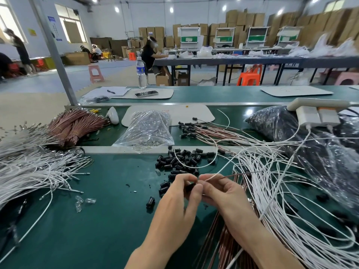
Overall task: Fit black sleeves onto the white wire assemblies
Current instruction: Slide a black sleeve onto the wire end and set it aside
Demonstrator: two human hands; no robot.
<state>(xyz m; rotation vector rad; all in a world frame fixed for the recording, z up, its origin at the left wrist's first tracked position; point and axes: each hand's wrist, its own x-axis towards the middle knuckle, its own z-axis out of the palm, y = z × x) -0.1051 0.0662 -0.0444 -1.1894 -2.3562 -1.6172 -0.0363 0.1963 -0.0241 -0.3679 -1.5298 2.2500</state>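
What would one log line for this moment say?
step: sleeve fitting | left hand: pinches black sleeve | right hand: pinches white wire at sleeve | spare sleeves: pile beyond hands | sleeve seated: cannot tell

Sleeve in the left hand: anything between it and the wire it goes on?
Nothing visible. The left hand pinches the sleeve right beside the right hand, which pinches the wire. The wire's tip is hidden in the grip. The loose sleeves lie beyond both hands, not between.
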